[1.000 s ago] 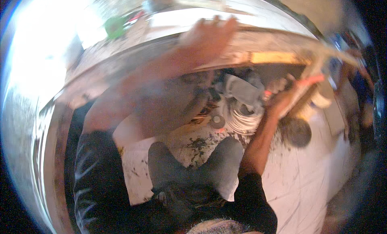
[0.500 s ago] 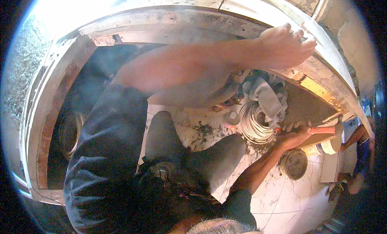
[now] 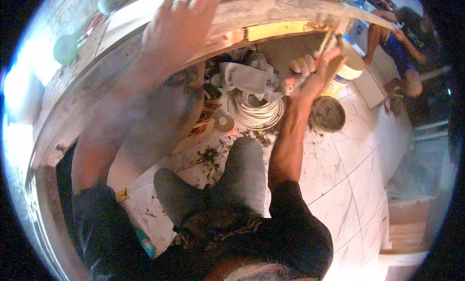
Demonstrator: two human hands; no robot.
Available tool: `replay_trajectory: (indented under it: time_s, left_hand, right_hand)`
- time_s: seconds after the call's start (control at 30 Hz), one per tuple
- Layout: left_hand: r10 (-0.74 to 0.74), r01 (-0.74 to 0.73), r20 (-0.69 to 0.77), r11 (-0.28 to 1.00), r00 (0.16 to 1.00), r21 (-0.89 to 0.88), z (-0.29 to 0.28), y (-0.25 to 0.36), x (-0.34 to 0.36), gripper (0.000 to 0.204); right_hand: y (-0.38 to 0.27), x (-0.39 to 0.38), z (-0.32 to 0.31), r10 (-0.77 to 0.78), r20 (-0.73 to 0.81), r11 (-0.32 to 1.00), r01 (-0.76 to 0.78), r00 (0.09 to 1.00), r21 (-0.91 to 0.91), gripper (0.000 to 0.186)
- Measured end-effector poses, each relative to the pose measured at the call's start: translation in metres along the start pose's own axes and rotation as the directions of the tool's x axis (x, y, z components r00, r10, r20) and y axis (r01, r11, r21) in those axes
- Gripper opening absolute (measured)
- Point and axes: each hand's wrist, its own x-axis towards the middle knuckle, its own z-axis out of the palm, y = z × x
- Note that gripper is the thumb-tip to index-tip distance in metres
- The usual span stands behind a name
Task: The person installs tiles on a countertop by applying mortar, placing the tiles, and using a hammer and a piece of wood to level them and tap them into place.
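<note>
My left hand (image 3: 179,31) lies over the far wooden frame (image 3: 232,19), its fingers stretched out and apart, with nothing visible in them. The forearm is blurred. To the right, my right hand (image 3: 310,77) is closed around an orange-red handled tool (image 3: 330,55); one end sticks out beside the thumb and the rest points toward the wooden frame's right part. What head the tool has, I cannot tell. Below that hand stand a round tub of grey mix (image 3: 328,114) and a pale bucket (image 3: 352,63).
A coil of pale cable (image 3: 256,111) lies on the tiled floor (image 3: 334,169) with crumbs of dirt around it. Grey crumpled bags (image 3: 244,80) are heaped behind it. Another person (image 3: 399,48) is at the far right. A green round object (image 3: 66,49) lies at the upper left.
The view has swung to the right. My left hand has moved left along the wooden frame, and its fingers have straightened. My right hand has risen with the orange-red handled tool.
</note>
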Motion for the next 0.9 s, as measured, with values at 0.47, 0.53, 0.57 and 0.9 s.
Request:
replay_trajectory:
  time_s: [0.47, 0.53, 0.57, 0.9]
  left_hand:
    - [-0.069, 0.079, 0.069, 0.985, 0.995, -0.153, 0.008, 0.002, 0.005, 0.067]
    - [-0.084, 0.093, 0.082, 0.99, 0.993, -0.108, 0.008, 0.004, 0.007, 0.067]
    - [-0.081, 0.089, 0.072, 0.99, 0.994, -0.113, 0.009, 0.004, 0.006, 0.067]
    - [-0.076, 0.086, 0.078, 0.989, 0.994, -0.124, 0.011, 0.004, 0.006, 0.068]
  right_hand:
    - [0.028, 0.017, 0.054, 0.003, 0.178, 0.954, -0.056, 0.984, 0.296, 0.033]
    - [0.031, 0.024, 0.045, -0.054, 0.146, 0.941, 0.001, 0.988, 0.34, 0.033]
    - [0.032, 0.027, 0.046, -0.076, 0.133, 0.922, 0.019, 0.988, 0.387, 0.034]
    - [0.034, 0.025, 0.048, -0.033, 0.036, 0.926, 0.017, 0.999, 0.378, 0.028]
